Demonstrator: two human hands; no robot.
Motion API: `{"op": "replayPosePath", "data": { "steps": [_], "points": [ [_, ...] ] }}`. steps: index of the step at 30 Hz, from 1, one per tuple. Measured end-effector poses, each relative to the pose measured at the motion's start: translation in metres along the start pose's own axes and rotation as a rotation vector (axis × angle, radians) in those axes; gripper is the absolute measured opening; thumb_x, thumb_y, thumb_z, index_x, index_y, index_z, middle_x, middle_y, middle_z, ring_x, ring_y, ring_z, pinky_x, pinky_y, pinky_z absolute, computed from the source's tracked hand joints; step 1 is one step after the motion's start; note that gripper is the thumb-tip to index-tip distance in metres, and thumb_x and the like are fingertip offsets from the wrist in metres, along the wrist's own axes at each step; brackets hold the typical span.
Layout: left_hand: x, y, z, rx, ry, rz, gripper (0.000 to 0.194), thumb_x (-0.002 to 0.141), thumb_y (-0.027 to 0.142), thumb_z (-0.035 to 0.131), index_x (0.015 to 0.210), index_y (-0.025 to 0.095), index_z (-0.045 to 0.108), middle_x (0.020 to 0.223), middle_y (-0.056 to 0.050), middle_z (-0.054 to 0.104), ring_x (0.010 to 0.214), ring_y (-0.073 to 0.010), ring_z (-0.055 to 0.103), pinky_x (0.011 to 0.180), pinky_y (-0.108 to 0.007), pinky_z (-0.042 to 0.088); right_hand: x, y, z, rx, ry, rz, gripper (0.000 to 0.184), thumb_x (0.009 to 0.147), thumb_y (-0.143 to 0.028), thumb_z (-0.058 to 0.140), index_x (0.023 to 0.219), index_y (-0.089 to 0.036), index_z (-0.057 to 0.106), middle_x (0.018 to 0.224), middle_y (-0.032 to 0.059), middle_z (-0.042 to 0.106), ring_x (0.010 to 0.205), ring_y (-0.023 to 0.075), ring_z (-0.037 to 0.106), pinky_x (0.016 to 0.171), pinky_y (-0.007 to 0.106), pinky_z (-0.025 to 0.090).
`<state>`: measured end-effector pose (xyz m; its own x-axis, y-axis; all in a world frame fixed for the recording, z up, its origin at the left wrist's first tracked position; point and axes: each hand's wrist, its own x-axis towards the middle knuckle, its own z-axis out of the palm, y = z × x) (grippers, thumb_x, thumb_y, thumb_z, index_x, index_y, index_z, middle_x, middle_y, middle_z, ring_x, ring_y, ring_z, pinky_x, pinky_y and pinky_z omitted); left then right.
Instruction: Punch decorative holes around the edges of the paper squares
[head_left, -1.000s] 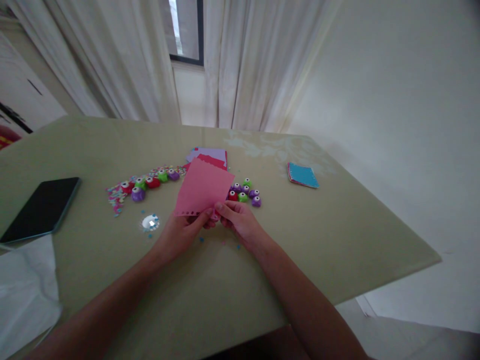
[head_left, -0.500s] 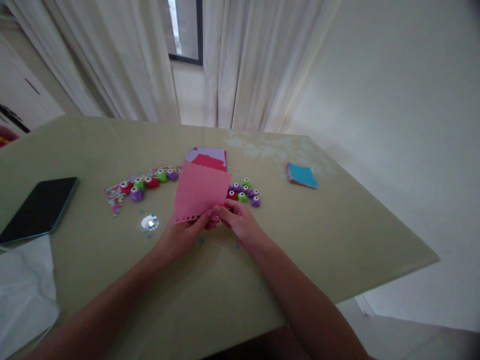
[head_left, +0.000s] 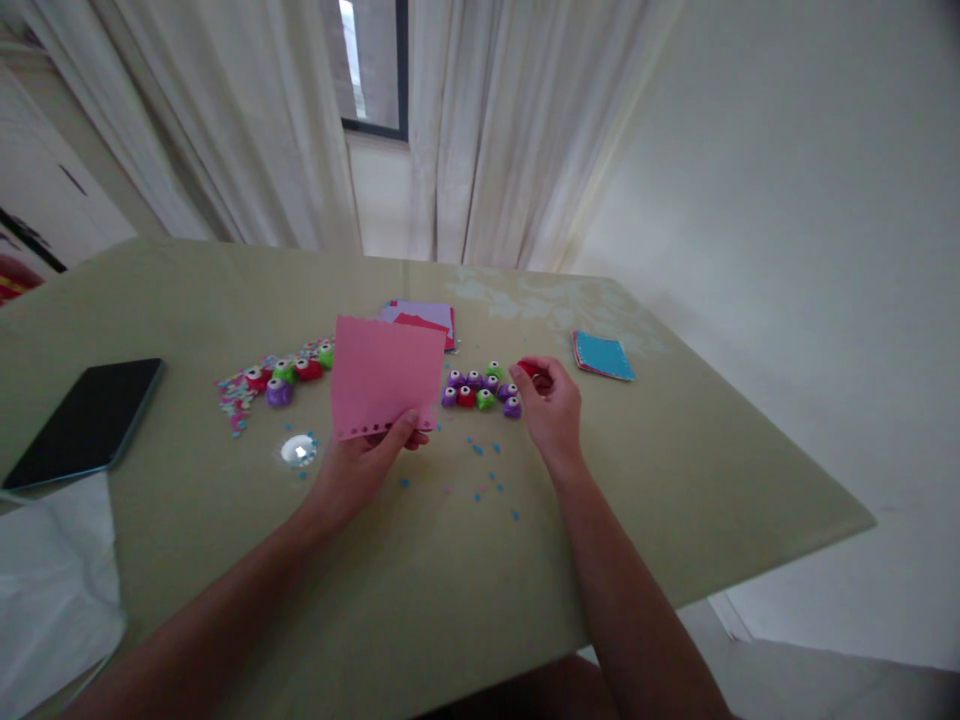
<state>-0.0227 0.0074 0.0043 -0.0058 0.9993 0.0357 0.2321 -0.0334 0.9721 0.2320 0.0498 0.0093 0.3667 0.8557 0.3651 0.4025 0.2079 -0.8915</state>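
My left hand [head_left: 367, 460] grips a square sheet of pink paper [head_left: 386, 375] by its lower edge, thumb in front. Small punched holes line that edge. To the right, my right hand [head_left: 553, 410] is closed round a small red craft punch [head_left: 528, 368], apart from the paper and mostly hidden by the fingers. Between the hands, purple, red and green craft punches [head_left: 466, 397] stand grouped on the table. More punches [head_left: 307, 370] stand left of the sheet, which partly hides their row, beside a heap of colourful paper confetti [head_left: 236, 403].
Blue and pink bits [head_left: 478, 450] are scattered on the table [head_left: 337, 600]. A shiny round piece [head_left: 300, 450] lies at left, near a black tablet [head_left: 82, 415] and a white cloth-like item [head_left: 52, 580]. Paper stacks lie behind [head_left: 431, 312] and at right [head_left: 604, 355].
My right hand has moved away from the paper's lower edge to the right, carrying the red craft punch. The left hand has shifted the pink paper slightly left.
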Motion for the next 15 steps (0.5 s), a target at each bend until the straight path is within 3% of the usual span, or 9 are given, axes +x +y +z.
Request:
{"op": "replayPosePath", "data": {
  "steps": [5,8,12,13,15],
  "points": [
    [-0.001,0.004,0.004,0.007,-0.004,-0.018,0.039,0.086,0.059,0.066,0.080,0.022,0.077,0.079,-0.008,0.082,0.078,-0.0267,0.079,0.076,-0.037,0.064,0.016,0.043,-0.016,-0.421,-0.108,-0.010,0.034,0.094,-0.046,0.060,0.092,-0.017,0.078,0.089,0.0096,0.071,0.081,0.0235,0.064,0.086,0.041,0.052],
    [0.002,0.001,0.009,-0.025,-0.052,-0.086,0.036,0.083,0.056,0.067,0.079,0.021,0.077,0.075,-0.008,0.080,0.072,-0.0261,0.078,0.072,-0.037,0.063,0.015,0.047,-0.013,-0.499,-0.050,-0.040,0.037,0.095,-0.046,0.061,0.101,-0.015,0.081,0.105,0.0155,0.069,0.086,0.0249,0.065,0.093,0.045,0.054],
    [0.009,-0.011,0.017,-0.141,-0.162,-0.158,0.036,0.079,0.053,0.071,0.080,0.017,0.075,0.072,-0.009,0.078,0.064,-0.0248,0.075,0.065,-0.036,0.063,-0.002,0.007,0.009,-0.454,0.093,-0.275,0.042,0.105,-0.047,0.053,0.120,-0.015,0.075,0.116,0.0174,0.066,0.099,0.0276,0.066,0.095,0.046,0.055],
    [0.012,-0.014,0.018,-0.165,-0.182,-0.156,0.036,0.078,0.051,0.074,0.081,0.016,0.075,0.073,-0.009,0.078,0.064,-0.0243,0.075,0.065,-0.036,0.063,-0.009,-0.010,0.021,-0.412,0.059,-0.371,0.038,0.108,-0.044,0.050,0.120,-0.017,0.074,0.114,0.0156,0.067,0.104,0.0274,0.066,0.097,0.044,0.054],
    [0.017,-0.019,0.018,-0.195,-0.180,-0.156,0.033,0.077,0.047,0.079,0.085,0.015,0.075,0.076,-0.008,0.079,0.066,-0.0232,0.074,0.065,-0.034,0.062,-0.025,-0.047,0.054,-0.356,-0.176,-0.584,0.031,0.111,-0.040,0.048,0.118,-0.021,0.073,0.111,0.0118,0.071,0.111,0.0259,0.065,0.102,0.042,0.052]
  ]
}}
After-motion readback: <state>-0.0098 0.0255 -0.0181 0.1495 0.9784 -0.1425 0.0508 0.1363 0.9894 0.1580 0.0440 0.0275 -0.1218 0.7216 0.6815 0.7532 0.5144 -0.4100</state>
